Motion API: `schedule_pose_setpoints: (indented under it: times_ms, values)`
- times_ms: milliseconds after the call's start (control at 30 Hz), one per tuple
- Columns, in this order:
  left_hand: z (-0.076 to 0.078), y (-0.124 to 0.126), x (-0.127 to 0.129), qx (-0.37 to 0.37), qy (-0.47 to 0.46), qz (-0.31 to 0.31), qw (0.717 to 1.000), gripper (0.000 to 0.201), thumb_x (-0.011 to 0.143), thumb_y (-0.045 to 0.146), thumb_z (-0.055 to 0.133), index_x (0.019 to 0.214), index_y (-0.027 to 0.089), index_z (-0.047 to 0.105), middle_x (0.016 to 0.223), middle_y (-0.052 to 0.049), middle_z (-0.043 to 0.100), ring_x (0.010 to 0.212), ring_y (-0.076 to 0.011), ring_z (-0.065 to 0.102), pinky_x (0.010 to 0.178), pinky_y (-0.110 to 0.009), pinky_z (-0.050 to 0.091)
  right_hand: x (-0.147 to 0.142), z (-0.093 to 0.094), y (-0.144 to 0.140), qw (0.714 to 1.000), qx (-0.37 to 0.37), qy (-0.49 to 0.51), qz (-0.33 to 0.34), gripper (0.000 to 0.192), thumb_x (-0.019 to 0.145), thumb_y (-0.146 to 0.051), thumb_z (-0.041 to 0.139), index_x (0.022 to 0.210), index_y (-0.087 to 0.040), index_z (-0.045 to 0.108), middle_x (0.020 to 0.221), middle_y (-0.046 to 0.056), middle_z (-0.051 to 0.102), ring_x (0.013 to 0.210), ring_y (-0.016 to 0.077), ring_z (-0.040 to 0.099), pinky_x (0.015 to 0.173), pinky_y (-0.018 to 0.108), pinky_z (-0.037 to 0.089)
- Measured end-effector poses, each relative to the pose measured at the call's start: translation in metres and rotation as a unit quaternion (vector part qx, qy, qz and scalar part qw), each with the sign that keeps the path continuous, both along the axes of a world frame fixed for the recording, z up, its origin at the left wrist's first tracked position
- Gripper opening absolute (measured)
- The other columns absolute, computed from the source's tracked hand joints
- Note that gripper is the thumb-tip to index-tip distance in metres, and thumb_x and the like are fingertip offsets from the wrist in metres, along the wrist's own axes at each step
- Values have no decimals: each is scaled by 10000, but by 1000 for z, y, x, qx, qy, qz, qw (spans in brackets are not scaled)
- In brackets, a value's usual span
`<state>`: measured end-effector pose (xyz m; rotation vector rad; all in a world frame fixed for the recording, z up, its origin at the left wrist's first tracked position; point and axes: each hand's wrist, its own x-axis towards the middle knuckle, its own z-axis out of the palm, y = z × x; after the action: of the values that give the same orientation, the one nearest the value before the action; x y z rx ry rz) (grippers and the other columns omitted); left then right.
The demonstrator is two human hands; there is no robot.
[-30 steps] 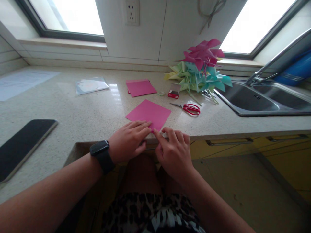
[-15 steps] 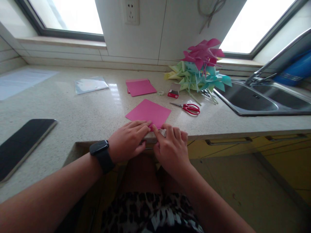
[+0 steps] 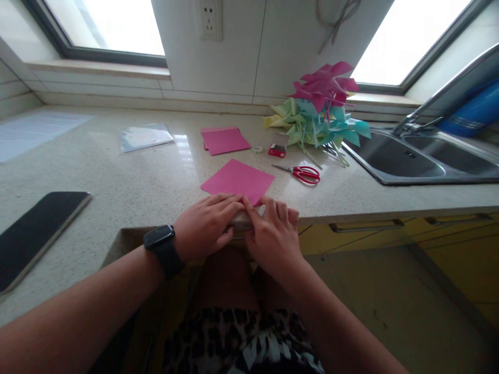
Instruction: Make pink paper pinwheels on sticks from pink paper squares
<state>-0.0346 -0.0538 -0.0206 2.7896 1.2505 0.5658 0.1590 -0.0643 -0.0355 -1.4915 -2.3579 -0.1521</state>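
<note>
— What do we hold?
— Our left hand (image 3: 208, 223) and right hand (image 3: 273, 236) press flat, fingers unclenched, on the near corner of one pink paper square (image 3: 237, 180).
— And beyond?
— One pink stack (image 3: 225, 140), one red scissors (image 3: 306, 174), one pinwheel pile (image 3: 322, 109), on a speckled worktop (image 3: 128, 176) under two windows.

Pink paper square (image 3: 237, 179), flat on counter

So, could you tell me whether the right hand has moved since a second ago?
Yes. The right hand has slid left along the counter edge, meeting the left hand on the pink paper square.
</note>
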Motion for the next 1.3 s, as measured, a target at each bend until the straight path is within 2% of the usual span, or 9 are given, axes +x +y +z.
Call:
schedule_pose_setpoints:
  times_ms: [233, 433, 600, 867, 1133, 1300]
  values:
    - [1, 0, 0, -7, 11, 6, 1000, 435, 838, 164, 629, 1268, 141, 572, 1408, -162, 604, 1315, -316, 533, 1137, -503, 429, 5, 3, 1, 1000, -12, 23, 4, 646, 842, -241, 608, 1479, -263, 498, 1324, 137, 547, 1158, 344, 455, 943, 501, 331]
    - [1, 0, 0, -12, 19, 9, 1000, 435, 839, 171, 631, 1269, 147, 574, 1462, -155, 567, 1339, -322, 513, 1139, -510, 420, 13, 3, -4, 996, 8, 59, 66, 461, 907, -208, 542, 1367, -214, 583, 1378, 88, 582, 1210, 291, 473, 1042, 459, 317]
    - [-1, 0, 0, -3, 16, 10, 1000, 402, 856, 186, 612, 1252, 147, 554, 1418, -165, 597, 1318, -319, 534, 1112, -506, 444, 11, -2, -8, 996, -6, 39, 78, 490, 935, -214, 512, 1421, -150, 528, 1397, 84, 605, 1249, 282, 463, 1088, 455, 291]
    - [-1, 1, 0, 7, 0, 13, 1000, 380, 853, 183, 606, 1213, 143, 493, 1289, -189, 642, 1234, -331, 590, 1046, -501, 496, 4, 1, -9, 998, -15, 9, 56, 570, 891, -273, 574, 1442, -145, 501, 1421, 91, 581, 1241, 313, 441, 1062, 498, 283]
    - [-1, 2, 0, 6, -3, 12, 1000, 514, 838, 184, 621, 1314, 127, 434, 1270, -178, 640, 1216, -328, 591, 1052, -496, 489, 2, 4, -5, 998, -22, 1, 51, 656, 839, -296, 616, 1470, -190, 470, 1396, 107, 556, 1195, 325, 440, 1006, 505, 294]
    - [-3, 1, -1, 7, -3, 9, 1000, 479, 841, 189, 621, 1288, 133, 458, 1309, -187, 621, 1245, -329, 569, 1065, -496, 480, 4, 8, 0, 998, -20, -6, 55, 668, 812, -326, 650, 1452, -227, 489, 1369, 110, 553, 1160, 330, 449, 966, 497, 307]
